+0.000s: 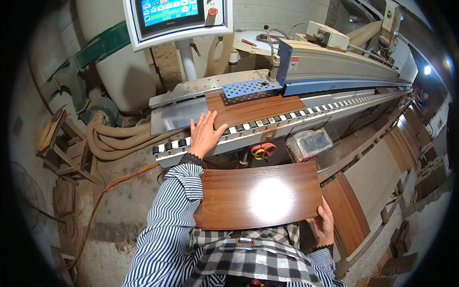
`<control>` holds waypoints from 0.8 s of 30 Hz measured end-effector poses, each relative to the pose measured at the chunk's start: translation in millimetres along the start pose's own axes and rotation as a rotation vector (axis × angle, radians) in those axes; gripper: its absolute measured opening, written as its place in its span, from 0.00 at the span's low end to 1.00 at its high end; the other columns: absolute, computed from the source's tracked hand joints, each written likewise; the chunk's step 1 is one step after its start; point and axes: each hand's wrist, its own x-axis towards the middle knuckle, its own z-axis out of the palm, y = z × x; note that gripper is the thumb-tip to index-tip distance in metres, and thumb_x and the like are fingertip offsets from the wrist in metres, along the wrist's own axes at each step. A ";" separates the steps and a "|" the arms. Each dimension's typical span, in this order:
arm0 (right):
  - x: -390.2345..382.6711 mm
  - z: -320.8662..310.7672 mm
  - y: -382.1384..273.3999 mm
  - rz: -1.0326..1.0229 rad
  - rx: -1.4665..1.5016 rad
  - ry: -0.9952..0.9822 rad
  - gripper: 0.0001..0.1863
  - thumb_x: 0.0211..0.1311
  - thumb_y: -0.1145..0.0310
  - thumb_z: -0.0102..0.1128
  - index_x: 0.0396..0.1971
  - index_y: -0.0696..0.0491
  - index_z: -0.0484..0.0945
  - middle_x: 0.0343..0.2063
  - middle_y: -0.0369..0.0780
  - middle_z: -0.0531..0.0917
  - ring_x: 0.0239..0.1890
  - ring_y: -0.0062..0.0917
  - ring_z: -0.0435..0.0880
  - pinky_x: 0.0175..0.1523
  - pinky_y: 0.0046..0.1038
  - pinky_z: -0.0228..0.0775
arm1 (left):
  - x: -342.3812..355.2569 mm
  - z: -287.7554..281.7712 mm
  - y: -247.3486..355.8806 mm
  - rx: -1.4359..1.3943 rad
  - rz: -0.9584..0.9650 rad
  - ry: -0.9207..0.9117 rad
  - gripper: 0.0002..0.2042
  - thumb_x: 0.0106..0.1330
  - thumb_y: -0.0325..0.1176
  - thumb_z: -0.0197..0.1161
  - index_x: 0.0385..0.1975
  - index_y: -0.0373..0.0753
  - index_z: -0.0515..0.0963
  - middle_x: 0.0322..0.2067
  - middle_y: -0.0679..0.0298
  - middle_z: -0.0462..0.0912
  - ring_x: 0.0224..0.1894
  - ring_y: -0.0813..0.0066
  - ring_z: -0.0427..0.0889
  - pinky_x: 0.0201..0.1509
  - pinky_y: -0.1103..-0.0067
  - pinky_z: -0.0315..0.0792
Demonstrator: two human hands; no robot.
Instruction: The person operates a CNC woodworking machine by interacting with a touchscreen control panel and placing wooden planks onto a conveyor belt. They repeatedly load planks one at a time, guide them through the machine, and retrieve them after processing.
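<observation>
A brown wood-grain panel (256, 111) lies on the infeed of a long edge-banding machine (344, 64), its far part under a blue perforated guard (251, 88). My left hand (204, 134) rests with fingers stretched out on the near left corner of that panel, over the roller track (248, 126). Against my checked apron, my right hand (323, 222) grips a second brown wood-grain panel (239, 196) by its right edge. Light glares off the middle of this panel. Behind its left edge a sliver of another brown board shows.
A control screen (169, 14) with a red button stands at the back left. Ribbed hoses (112, 138) and a wooden stool (67, 143) are at left. A wire basket (311, 143) hangs below the track. More panels (344, 210) lie on a rack at right.
</observation>
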 end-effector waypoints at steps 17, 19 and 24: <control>101.1 84.6 -13.0 -0.010 0.099 -0.193 0.32 0.68 0.69 0.53 0.70 0.53 0.55 0.50 0.44 0.80 0.35 0.27 0.86 0.36 0.23 0.82 | -132.2 -106.4 -42.4 -0.149 0.239 -0.119 0.32 0.62 0.52 0.62 0.65 0.46 0.67 0.69 0.56 0.60 0.73 0.54 0.50 0.74 0.57 0.42; 124.2 109.9 -13.2 0.071 0.075 -0.230 0.32 0.68 0.67 0.54 0.70 0.50 0.55 0.49 0.44 0.80 0.36 0.29 0.86 0.37 0.24 0.82 | -138.0 -103.4 -53.1 0.002 0.208 -0.144 0.32 0.62 0.53 0.61 0.65 0.47 0.67 0.69 0.56 0.59 0.73 0.54 0.50 0.75 0.56 0.39; 161.4 137.0 1.9 0.209 0.287 -0.223 0.30 0.70 0.65 0.53 0.69 0.51 0.57 0.55 0.47 0.76 0.51 0.37 0.81 0.52 0.33 0.78 | -121.1 -95.6 -80.5 0.164 0.095 0.000 0.28 0.65 0.52 0.59 0.63 0.47 0.69 0.68 0.56 0.62 0.72 0.56 0.55 0.74 0.55 0.37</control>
